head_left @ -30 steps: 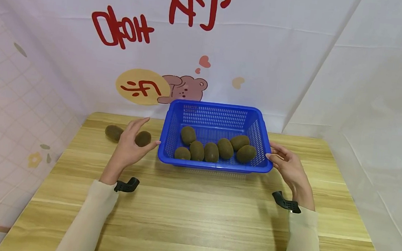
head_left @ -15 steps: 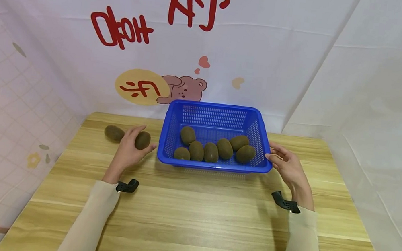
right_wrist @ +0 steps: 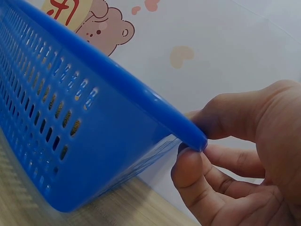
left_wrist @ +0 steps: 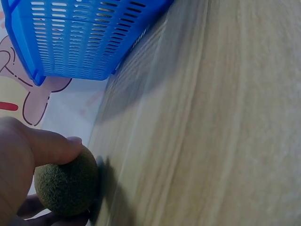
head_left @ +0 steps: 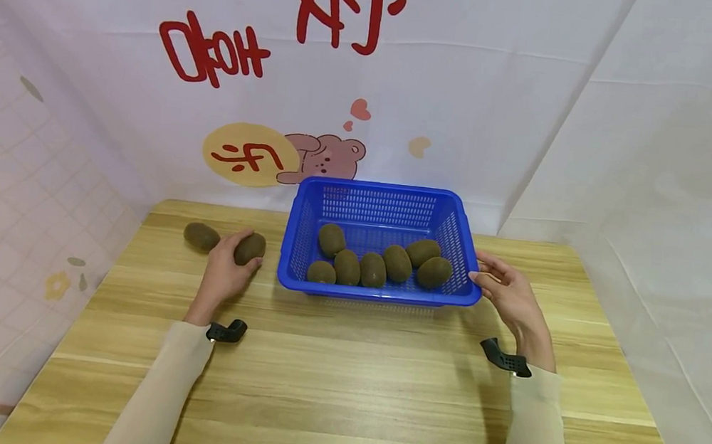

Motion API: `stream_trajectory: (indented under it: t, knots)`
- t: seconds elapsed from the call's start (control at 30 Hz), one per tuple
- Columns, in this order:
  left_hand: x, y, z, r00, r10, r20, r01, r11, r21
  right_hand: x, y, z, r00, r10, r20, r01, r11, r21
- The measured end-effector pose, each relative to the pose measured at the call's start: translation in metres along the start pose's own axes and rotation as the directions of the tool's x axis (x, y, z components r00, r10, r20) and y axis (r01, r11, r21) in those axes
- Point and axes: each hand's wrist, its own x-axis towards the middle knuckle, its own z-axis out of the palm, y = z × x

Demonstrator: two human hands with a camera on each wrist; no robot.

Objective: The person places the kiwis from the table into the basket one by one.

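Note:
At the left of the table, my left hand [head_left: 225, 274] grips a brown fuzzy kiwi [head_left: 250, 248] between thumb and fingers. In the left wrist view the thumb presses on that kiwi [left_wrist: 68, 183], which sits on the wood. Another kiwi [head_left: 201, 236] lies just left of the hand. A blue plastic basket [head_left: 381, 294] with slotted walls stands at the back centre, and several kiwis [head_left: 373, 270] lie inside it. My right hand [head_left: 512, 298] pinches the basket's right rim. The right wrist view has the thumb under the rim [right_wrist: 155, 108].
The basket rests on a wooden table [head_left: 365, 394], close to its back edge. Behind it hangs a white printed backdrop [head_left: 466, 82], with white sheeting [head_left: 672, 209] along the right side. Each wrist wears a black mount [head_left: 226, 330].
My left hand has come down around the nearer kiwi, and its spread thumb and fingers have closed on it. My right hand stays at the basket's rim.

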Motion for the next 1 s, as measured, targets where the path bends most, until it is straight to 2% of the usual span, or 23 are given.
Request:
stream_trajectory:
  t: [0.37,0.57,1.0]
  knots:
    - [-0.003,0.001,-0.001,1.000,0.022,-0.023,-0.022,0.999,-0.024,-0.001,0.000,0.001,1.000,0.005,-0.005,-0.005,1.000,-0.020]
    - [-0.004,0.011,-0.005,0.998,0.026,-0.055,-0.029,0.998,-0.061,-0.001,0.000,0.000,1.000,0.003,-0.006,-0.003,1.000,-0.016]
    - [-0.003,0.030,-0.019,0.998,0.022,-0.063,-0.031,0.990,-0.135,0.000,0.000,-0.001,1.000,0.010,-0.009,-0.010,1.000,-0.022]
